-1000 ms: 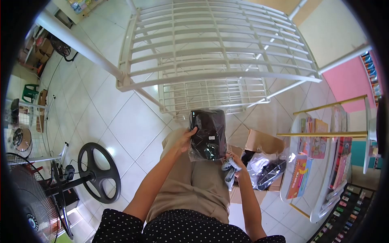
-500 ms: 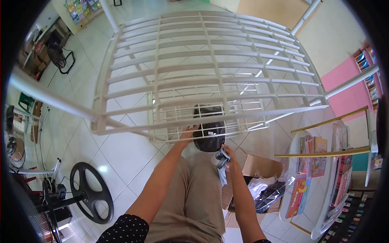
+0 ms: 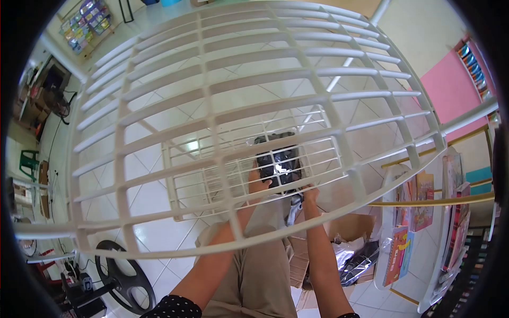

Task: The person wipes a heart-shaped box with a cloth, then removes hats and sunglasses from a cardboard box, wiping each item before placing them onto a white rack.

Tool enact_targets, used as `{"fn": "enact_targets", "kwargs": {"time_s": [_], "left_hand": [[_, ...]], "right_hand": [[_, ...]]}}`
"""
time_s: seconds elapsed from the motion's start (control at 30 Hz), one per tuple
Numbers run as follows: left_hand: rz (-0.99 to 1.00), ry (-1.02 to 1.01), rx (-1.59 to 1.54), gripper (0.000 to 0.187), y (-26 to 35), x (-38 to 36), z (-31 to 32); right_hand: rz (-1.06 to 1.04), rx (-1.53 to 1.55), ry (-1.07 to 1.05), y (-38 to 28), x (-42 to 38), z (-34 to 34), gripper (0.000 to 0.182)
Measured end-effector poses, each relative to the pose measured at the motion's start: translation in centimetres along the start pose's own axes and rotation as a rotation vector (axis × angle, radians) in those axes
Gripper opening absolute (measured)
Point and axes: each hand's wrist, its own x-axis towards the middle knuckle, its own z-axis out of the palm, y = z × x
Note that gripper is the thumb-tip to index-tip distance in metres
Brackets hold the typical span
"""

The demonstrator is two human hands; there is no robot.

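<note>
A black, shiny plastic-wrapped package [image 3: 286, 168] is between my hands, at the lower tier of a white slatted rack [image 3: 214, 121]. My left hand [image 3: 258, 185] is closed on the package's near left side, with the thumb across its front. At the near right corner is my right hand [image 3: 309, 194], its fingers closed on a crumpled grey cloth [image 3: 292, 210] that hangs down below it. The rack's upper shelf passes over my forearms, and its slats cover parts of my left hand and the package.
To the right of my legs stands an open cardboard box [image 3: 352, 228] with plastic-wrapped items. Beyond it is a stand of books [image 3: 398, 254]. A black wheel [image 3: 124, 278] on a shaft lies at the lower left. White floor tiles [image 3: 180, 267] spread around the rack.
My view has moved closer over the rack, so the upper shelf looks larger. The package and both hands are farther in under it, and my left hand has shifted toward the package's front.
</note>
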Motion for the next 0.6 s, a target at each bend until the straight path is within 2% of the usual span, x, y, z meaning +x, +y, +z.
{"fn": "enact_targets", "kwargs": {"time_s": [0.1, 0.23, 0.27, 0.43, 0.53, 0.6], "left_hand": [[0.028, 0.025, 0.054, 0.058, 1.3, 1.1, 2.0], [0.053, 0.076, 0.143, 0.058, 1.4, 1.5, 2.4], [0.058, 0.089, 0.165, 0.057, 1.5, 2.0, 2.3], [0.089, 0.163, 0.284, 0.056, 2.3, 3.5, 3.7], [0.112, 0.21, 0.348, 0.056, 2.4, 4.8, 5.3], [0.128, 0.243, 0.389, 0.055, 2.7, 5.3, 6.0]], "right_hand": [[-0.063, -0.064, 0.253, -0.5, 0.3, -0.7, 0.028], [-0.038, 0.103, 0.224, -0.1, -0.2, -0.8, 0.027], [-0.082, -0.057, 0.258, -1.9, -1.6, -0.4, 0.028], [-0.113, -0.113, 0.406, 1.3, 0.4, -0.1, 0.023], [-0.1, -0.378, 0.545, 1.6, 0.9, 0.4, 0.022], [-0.081, -0.452, 0.573, 0.3, 0.1, 0.9, 0.022]]}}
